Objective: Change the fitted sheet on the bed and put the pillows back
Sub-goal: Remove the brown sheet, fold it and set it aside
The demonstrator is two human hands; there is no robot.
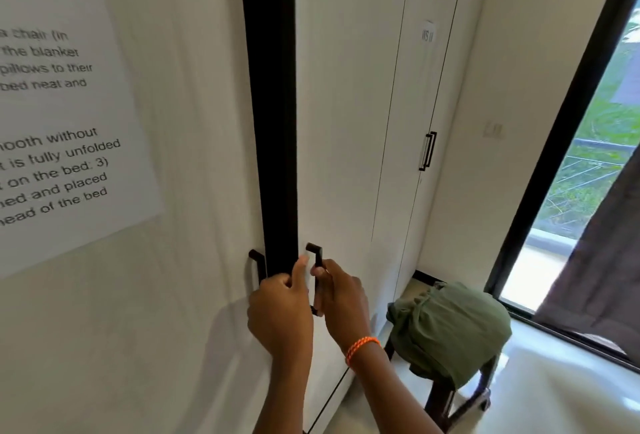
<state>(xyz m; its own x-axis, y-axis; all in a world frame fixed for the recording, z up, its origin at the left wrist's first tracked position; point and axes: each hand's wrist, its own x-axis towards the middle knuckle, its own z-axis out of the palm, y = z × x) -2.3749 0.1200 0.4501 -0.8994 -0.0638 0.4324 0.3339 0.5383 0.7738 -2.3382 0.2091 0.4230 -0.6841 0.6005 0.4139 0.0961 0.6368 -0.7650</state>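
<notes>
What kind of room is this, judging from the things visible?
Probably a bedroom: tall white wardrobe doors with dark handles, a posted sheet mentioning pillows and the bed, and a green cloth bundle on a chair by the window.

Single head-worn view, facing forward and slightly down, close to wardrobe doors (346, 122), wide-angle

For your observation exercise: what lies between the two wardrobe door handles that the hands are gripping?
In the head view, a dark vertical gap between the doors separates the left handle from the right handle.
</notes>
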